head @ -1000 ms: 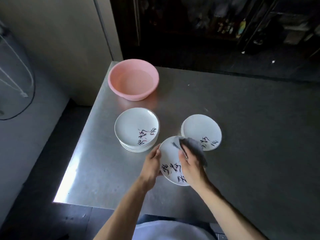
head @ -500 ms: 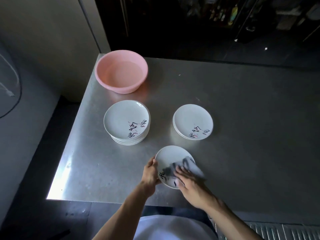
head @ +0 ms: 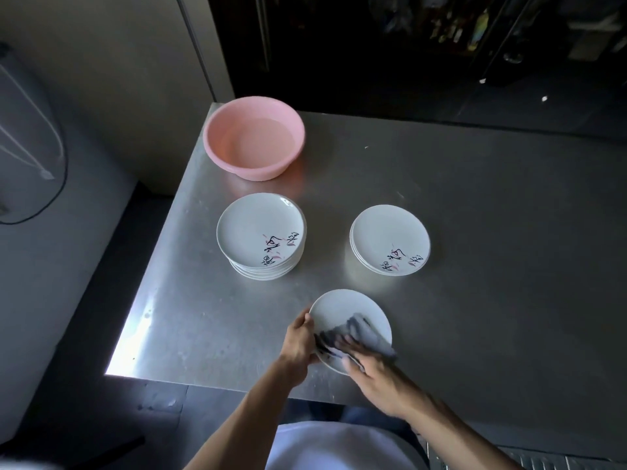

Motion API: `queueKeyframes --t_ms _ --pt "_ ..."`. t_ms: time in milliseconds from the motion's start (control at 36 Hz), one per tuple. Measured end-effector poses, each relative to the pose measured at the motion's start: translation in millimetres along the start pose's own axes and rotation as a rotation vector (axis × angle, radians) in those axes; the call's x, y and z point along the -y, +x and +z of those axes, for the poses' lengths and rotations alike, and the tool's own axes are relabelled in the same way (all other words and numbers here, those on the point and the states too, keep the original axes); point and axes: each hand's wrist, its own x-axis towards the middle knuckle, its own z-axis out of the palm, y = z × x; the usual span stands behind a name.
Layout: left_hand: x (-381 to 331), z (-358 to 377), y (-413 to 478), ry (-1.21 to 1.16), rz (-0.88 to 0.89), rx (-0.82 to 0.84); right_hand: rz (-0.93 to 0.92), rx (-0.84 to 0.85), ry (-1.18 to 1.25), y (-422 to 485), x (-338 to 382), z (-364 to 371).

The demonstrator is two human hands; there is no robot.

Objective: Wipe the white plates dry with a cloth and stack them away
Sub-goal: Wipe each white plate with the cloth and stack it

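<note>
Wiping stage: plate pinched at rim by left hand, near table front edge; cloth pressed flat under right hand. Plate best held steady, whole face swept to rim.

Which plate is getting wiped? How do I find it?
Find the steel table with the pink basin at its far corner. In front of the two plate stacks, nearest the person, is the single plate. Only it is held by the left hand, the right hand pressing a grey cloth on it.
</note>
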Motion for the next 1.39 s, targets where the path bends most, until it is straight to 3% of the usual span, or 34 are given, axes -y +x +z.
queueKeyframes --t_ms 222,278,333,389,444,528,611,750,806,861,944,1028,1083,1139,1194,1250,1306,1389 --pt "3 8 -14 -0.002 0.05 0.081 0.514 -0.376 0.095 60 15 -10" --pt "3 10 -16 -0.006 0.051 0.099 0.467 -0.37 0.305 66 30 -4" --pt "3 10 -16 0.001 0.055 0.118 0.283 -0.289 0.445 62 44 5" --pt "4 6 -16 0.02 0.071 0.132 0.133 -0.19 0.375 58 42 14" --pt "5 3 -15 0.012 0.082 0.119 0.065 -0.182 0.093 60 24 16" --pt "4 2 -16 -0.011 0.115 0.098 0.256 -0.241 -0.253 59 1 16" --pt "2 2 -18 0.001 0.125 0.108 0.409 -0.327 -0.2 56 6 15" --pt "0 2 -16 0.027 0.103 0.126 0.014 -0.13 -0.027 39 13 22" --pt "-1 1 -16 0.03 0.116 0.135 -0.027 -0.117 -0.043 36 10 19" --pt "-2 2 -16 0.035 0.139 0.122 0.068 -0.188 -0.108 40 5 14" --pt "0 5 -19 -0.025 0.18 0.098 0.39 -0.298 -0.185 52 4 4" --pt "4 8 -18 -0.094 0.157 0.039 0.558 -0.394 -0.046 64 13 -4" --pt "3 7 -13 -0.066 0.137 -0.019 0.534 -0.404 0.195 64 23 -7" --pt "1 6 -10 -0.026 0.112 -0.033 0.387 -0.36 0.438 57 34 -6" --pt "4 5 -11 -0.015 0.111 0.011 0.191 -0.229 0.476 50 40 -1" --pt "10 4 -14 -0.03 0.112 0.053 0.119 -0.127 0.375 47 33 1" --pt "16 2 -15 -0.069 0.11 0.076 0.186 -0.165 0.231 50 21 0" --pt "14 0 -15 -0.066 0.111 0.132 0.502 -0.335 0.028 58 15 -3"
